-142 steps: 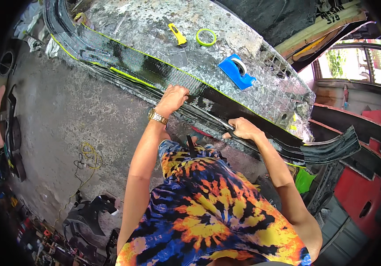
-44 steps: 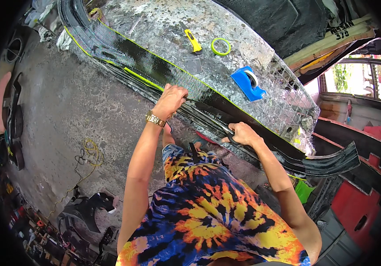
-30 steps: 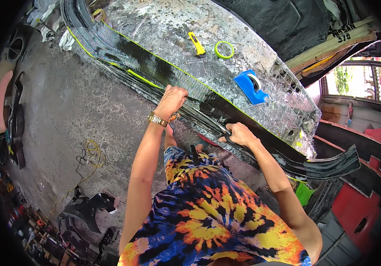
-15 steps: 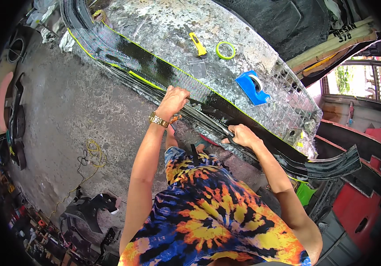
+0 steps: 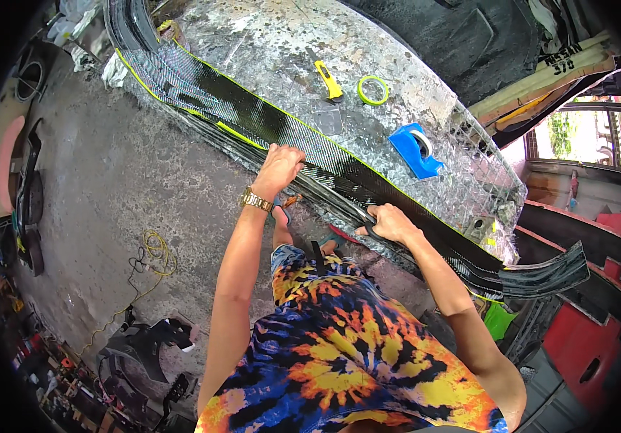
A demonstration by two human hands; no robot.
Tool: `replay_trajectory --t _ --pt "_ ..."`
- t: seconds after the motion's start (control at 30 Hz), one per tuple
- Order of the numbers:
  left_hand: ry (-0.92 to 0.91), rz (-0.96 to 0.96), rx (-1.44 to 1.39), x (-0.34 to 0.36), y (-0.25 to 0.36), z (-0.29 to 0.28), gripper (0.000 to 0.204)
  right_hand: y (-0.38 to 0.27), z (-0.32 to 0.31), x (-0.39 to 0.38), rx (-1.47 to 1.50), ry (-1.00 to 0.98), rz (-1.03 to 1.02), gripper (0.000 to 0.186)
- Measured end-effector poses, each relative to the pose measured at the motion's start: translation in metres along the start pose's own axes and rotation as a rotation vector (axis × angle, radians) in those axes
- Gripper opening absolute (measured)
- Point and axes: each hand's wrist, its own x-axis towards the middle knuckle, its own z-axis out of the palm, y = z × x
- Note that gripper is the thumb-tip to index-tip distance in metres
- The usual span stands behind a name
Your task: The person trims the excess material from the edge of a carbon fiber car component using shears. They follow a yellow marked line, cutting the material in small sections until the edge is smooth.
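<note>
A long black carbon-fibre weave strip [image 5: 245, 108], edged in lime-green tape, lies over a long moulded piece [image 5: 552, 274] along the bench edge. My left hand [image 5: 279, 167] is closed on the strip's near edge around its middle. Further right, my right hand [image 5: 390, 224] grips black-handled scissors [image 5: 368, 224] at the same edge, their metal blades mostly along the strip and hard to make out. Above the strip on the bench lie a yellow utility knife [image 5: 328, 81], a green tape roll [image 5: 373, 89] and a blue tape dispenser [image 5: 415, 151].
The stained, angled workbench [image 5: 267, 36] runs diagonally. On the concrete floor [image 5: 123, 166] are a coiled yellow cable [image 5: 155, 252] and black body parts [image 5: 141, 346]. Dark panels [image 5: 455, 36] stand beyond the bench; red panels [image 5: 578, 343] and a window [image 5: 570, 130] are at the right.
The whole scene has shifted a little down and right in the view. Both hands remain gripping at the strip's near edge, with only slight movement.
</note>
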Motion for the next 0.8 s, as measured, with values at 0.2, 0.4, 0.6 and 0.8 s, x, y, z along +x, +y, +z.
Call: replay_trajectory --t 0.2,0.4,0.6,0.8 --pt "0.002 0.004 -0.029 0.003 0.000 -0.001 0.005 0.003 0.000 0.001 0.008 0.011 -0.015 0.048" --pt "-0.023 -0.004 -0.024 0.005 -0.003 -0.003 0.006 0.001 -0.005 0.004 0.025 0.016 -0.030 0.048" --pt "-0.029 -0.002 -0.021 0.003 -0.009 -0.008 0.007 0.008 -0.004 0.004 -0.031 0.018 -0.059 0.054" --pt "-0.007 -0.007 0.010 0.002 -0.021 -0.020 0.011 -0.014 -0.015 0.007 -0.072 0.018 -0.059 0.055"
